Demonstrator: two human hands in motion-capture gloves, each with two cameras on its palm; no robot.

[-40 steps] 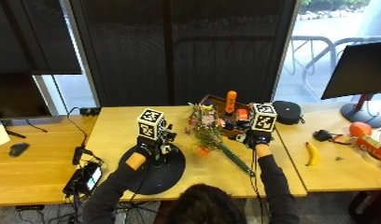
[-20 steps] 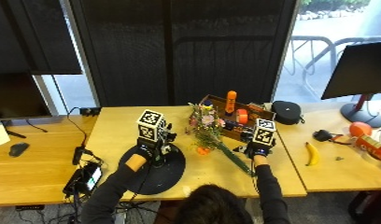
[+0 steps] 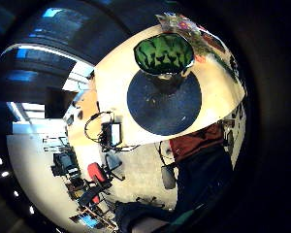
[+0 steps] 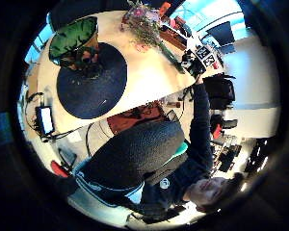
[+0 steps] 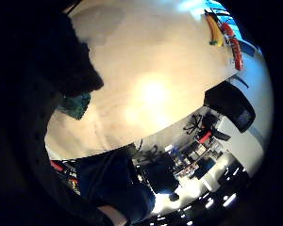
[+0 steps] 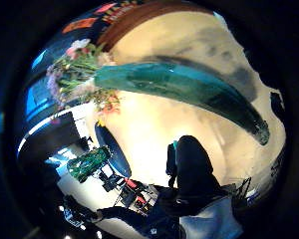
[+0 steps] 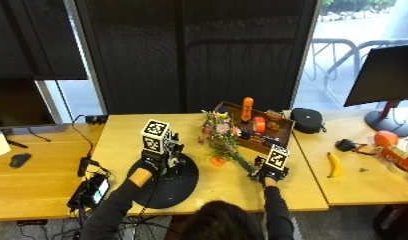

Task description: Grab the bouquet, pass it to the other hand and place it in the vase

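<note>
The bouquet [image 7: 220, 136] lies on the light wooden table, flowers toward the far side, its green-wrapped stems [image 6: 179, 84] running to the near right. My right hand [image 7: 269, 175] is down at the stem end, a dark finger [image 6: 189, 164] beside the wrap and nothing gripped. In the little finger side view a teal tip [image 5: 75, 106] shows next to the glove. A green vase [image 3: 163, 53] stands on a dark round mat [image 7: 165, 187]. My left hand [image 7: 149, 165] hovers over the mat just beside the vase, holding nothing.
A brown wooden tray [image 7: 270, 140] with an orange bottle [image 7: 247, 109] stands behind the bouquet. A black case [image 7: 306, 120] and a banana [image 7: 334, 165] lie to the right. A small device with cables [image 7: 91, 190] sits left of the mat. The table's near edge is close to my right hand.
My right hand has moved down along the stems toward the table's near edge. The bouquet, the vase and my left hand have stayed in place.
</note>
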